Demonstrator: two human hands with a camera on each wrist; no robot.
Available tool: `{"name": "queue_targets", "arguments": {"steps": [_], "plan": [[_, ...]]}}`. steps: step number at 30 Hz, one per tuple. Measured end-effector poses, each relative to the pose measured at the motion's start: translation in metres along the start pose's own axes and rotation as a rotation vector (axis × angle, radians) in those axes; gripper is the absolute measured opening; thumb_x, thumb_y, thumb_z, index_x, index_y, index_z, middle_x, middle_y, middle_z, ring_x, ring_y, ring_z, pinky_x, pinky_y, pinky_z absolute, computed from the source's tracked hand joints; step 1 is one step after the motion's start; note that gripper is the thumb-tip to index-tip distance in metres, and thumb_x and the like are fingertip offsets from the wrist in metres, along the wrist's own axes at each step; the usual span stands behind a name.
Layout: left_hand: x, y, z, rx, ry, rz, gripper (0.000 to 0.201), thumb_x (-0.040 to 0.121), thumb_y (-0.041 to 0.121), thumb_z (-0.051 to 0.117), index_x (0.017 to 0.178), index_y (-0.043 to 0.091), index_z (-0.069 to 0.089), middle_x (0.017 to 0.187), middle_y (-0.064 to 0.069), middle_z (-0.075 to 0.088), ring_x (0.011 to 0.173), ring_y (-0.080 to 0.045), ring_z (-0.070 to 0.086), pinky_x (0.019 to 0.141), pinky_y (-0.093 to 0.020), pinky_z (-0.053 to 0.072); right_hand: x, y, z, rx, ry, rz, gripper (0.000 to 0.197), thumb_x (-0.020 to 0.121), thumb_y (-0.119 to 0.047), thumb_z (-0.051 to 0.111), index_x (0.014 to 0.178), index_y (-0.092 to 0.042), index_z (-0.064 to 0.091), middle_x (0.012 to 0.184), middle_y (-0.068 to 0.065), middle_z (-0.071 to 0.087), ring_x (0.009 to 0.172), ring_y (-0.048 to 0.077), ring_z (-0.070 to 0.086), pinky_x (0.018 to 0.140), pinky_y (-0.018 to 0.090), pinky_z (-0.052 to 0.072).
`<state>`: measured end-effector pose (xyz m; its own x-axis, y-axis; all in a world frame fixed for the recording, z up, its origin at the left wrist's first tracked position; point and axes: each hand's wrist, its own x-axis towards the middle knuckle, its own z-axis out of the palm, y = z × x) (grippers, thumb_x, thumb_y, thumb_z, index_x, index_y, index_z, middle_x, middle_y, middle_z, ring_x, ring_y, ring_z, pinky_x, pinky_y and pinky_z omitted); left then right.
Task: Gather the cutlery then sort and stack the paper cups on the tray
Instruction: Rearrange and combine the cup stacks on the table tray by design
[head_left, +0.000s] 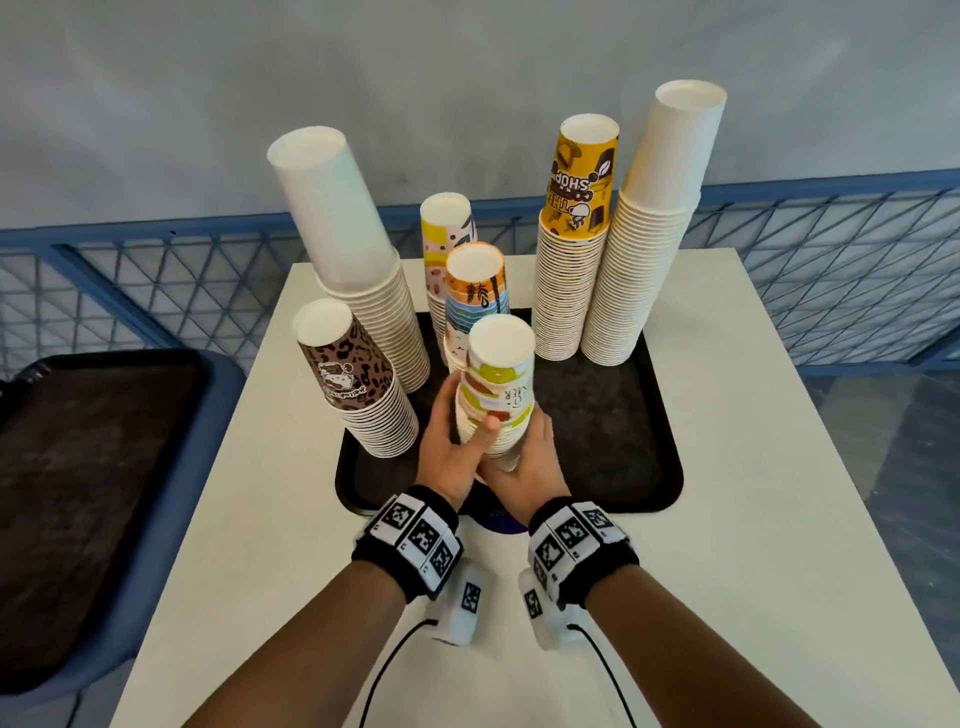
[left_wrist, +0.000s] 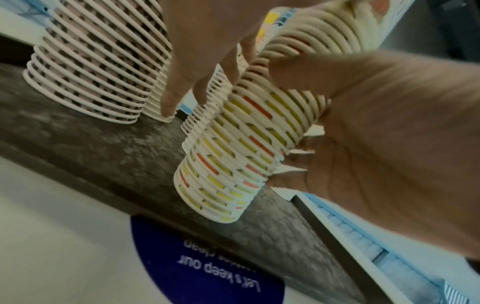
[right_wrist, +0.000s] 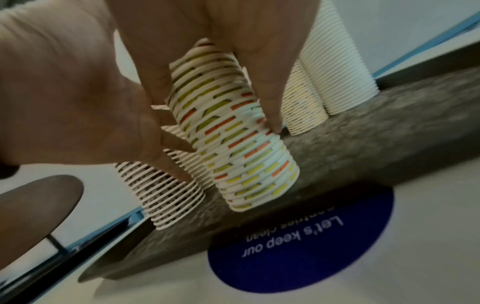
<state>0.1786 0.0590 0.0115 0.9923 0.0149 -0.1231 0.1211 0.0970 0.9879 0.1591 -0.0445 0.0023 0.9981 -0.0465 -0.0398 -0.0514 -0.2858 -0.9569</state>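
On the black tray (head_left: 623, 467), left hand (head_left: 449, 452) and right hand (head_left: 530, 457) clasp the near-upright green-patterned cup stack (head_left: 498, 389) from opposite sides, equally near.

- The tray (head_left: 644, 467) is crowded along its back and left: a plain white stack (head_left: 363, 291) and a leopard-print stack (head_left: 363, 395) stand on the left, just beside each other.
- Two tall stacks (head_left: 608, 270) wall off the back right, touching side by side.
- Two patterned stacks (head_left: 467, 280) fill the back middle.
- Both hands (head_left: 488, 457) hold a tilted stack (head_left: 498, 395) at the front centre, close to the leopard-print one.
- The tray's right front and the desk (head_left: 753, 519) beside it lie bare.
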Motion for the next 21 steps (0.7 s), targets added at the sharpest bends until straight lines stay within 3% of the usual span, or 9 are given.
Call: {"name": "queue_targets", "arguments": {"steps": [1, 4, 8, 10, 12, 15, 17, 21], "plan": [[0.0, 0.0, -0.002, 0.04, 0.003, 0.011, 0.101, 0.048, 0.055, 0.083, 0.13, 0.01, 0.044, 0.122, -0.001, 0.062, 0.113, -0.01, 0.06, 0.096, -0.032, 0.049, -0.001, -0.003, 0.002, -0.036, -0.047, -0.038, 0.091, 0.063, -0.044, 0.052, 0.139, 0.0, 0.027, 0.133, 0.013, 0.034, 0.121, 0.005, 0.034, 0.1, 0.002, 0.027], [0.002, -0.002, -0.01, 0.187, 0.071, 0.041, 0.088, 0.042, 0.038, 0.084, 0.12, 0.014, 0.05, 0.111, 0.007, 0.066, 0.104, -0.004, 0.063, 0.094, -0.033, 0.051, 0.003, -0.004, 0.0, -0.12, -0.112, -0.104, 0.085, 0.065, -0.038, 0.038, 0.138, 0.005, 0.028, 0.138, 0.021, 0.031, 0.132, 0.025, 0.032, 0.112, 0.03, 0.029], [0.003, -0.003, -0.023, 0.2, 0.17, 0.049, 0.08, 0.043, 0.034, 0.085, 0.115, 0.025, 0.052, 0.112, 0.007, 0.066, 0.106, -0.01, 0.063, 0.098, -0.037, 0.049, 0.036, -0.008, -0.015, -0.115, 0.06, -0.029, 0.071, 0.077, -0.012, 0.056, 0.14, -0.003, 0.026, 0.142, 0.016, 0.026, 0.129, 0.028, 0.037, 0.11, 0.043, 0.033], [0.003, -0.003, -0.03, 0.192, 0.192, 0.046, 0.084, 0.043, 0.034, 0.085, 0.119, 0.021, 0.051, 0.115, 0.006, 0.066, 0.108, -0.012, 0.063, 0.1, -0.039, 0.048, 0.057, -0.012, -0.02, -0.146, 0.078, -0.006, 0.08, 0.076, -0.007, 0.066, 0.142, -0.006, 0.022, 0.145, 0.013, 0.025, 0.132, 0.028, 0.035, 0.112, 0.043, 0.032], [0.002, -0.003, -0.034, 0.201, 0.195, 0.032, 0.089, 0.044, 0.036, 0.084, 0.124, 0.018, 0.049, 0.118, 0.005, 0.065, 0.109, -0.011, 0.062, 0.1, -0.04, 0.048, 0.075, -0.012, -0.018, -0.17, 0.008, 0.004, 0.096, 0.069, -0.017, 0.077, 0.144, -0.01, 0.018, 0.15, 0.01, 0.023, 0.138, 0.024, 0.028, 0.115, 0.035, 0.025], [0.001, -0.003, -0.034, 0.208, 0.198, 0.026, 0.09, 0.045, 0.036, 0.083, 0.125, 0.018, 0.048, 0.116, 0.009, 0.065, 0.108, -0.008, 0.062, 0.098, -0.031, 0.048, 0.091, -0.01, -0.007, -0.06, -0.079, 0.075, 0.121, 0.052, -0.034, 0.087, 0.145, -0.021, 0.012, 0.147, 0.005, 0.036, 0.136, 0.02, 0.035, 0.114, 0.042, 0.03], [0.001, -0.002, -0.033, 0.202, 0.2, 0.028, 0.087, 0.047, 0.029, 0.084, 0.125, 0.017, 0.048, 0.114, 0.01, 0.065, 0.107, -0.007, 0.062, 0.095, -0.026, 0.047, 0.094, -0.009, -0.004, 0.001, -0.06, 0.125, 0.118, 0.053, -0.028, 0.088, 0.145, -0.02, 0.015, 0.14, 0.004, 0.047, 0.129, 0.02, 0.045, 0.11, 0.041, 0.036], [0.002, -0.003, -0.034, 0.201, 0.184, 0.039, 0.081, 0.051, 0.022, 0.083, 0.124, 0.016, 0.049, 0.114, 0.011, 0.065, 0.106, -0.003, 0.062, 0.092, -0.017, 0.048, 0.091, -0.006, -0.009, -0.025, 0.06, 0.074, 0.09, 0.058, -0.017, 0.085, 0.135, -0.017, 0.037, 0.129, 0.004, 0.056, 0.119, 0.019, 0.053, 0.102, 0.033, 0.043]]}}
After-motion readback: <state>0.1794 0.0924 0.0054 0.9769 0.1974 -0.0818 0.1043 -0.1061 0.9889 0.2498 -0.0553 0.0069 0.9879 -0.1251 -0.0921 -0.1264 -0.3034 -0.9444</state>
